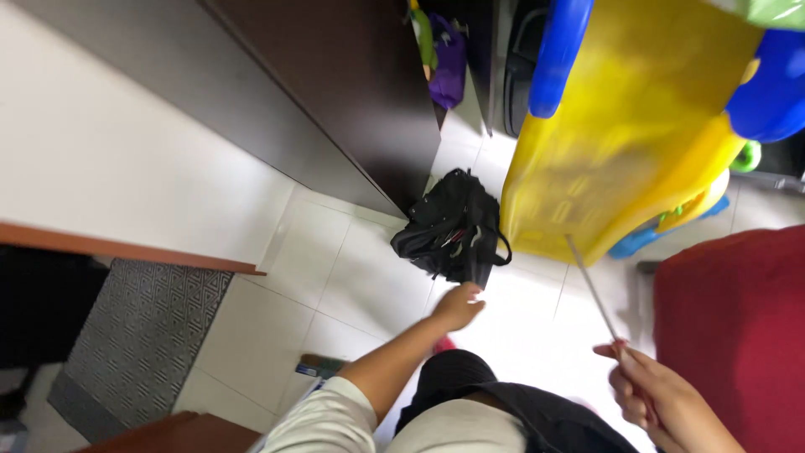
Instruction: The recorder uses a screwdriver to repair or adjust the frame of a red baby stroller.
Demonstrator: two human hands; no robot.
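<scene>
Currently left hand [457,307] hovers just below black bag [453,226], blurred, grip state unclear. Right hand [662,398] pinches thin stick [591,289], right of bag, near yellow toy [620,126]

Short white sleeve, bare forearms, dark garment at the waist.

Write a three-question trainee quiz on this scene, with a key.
1. True or false: the left hand grips the black bag.
2. What does the right hand hold? A) thin stick B) cup C) phone
3. Fill in: the bag lies on the white tiled ____.

Key: 1 false, the hand is close to the bag but not gripping it; 2 A; 3 floor.
</scene>
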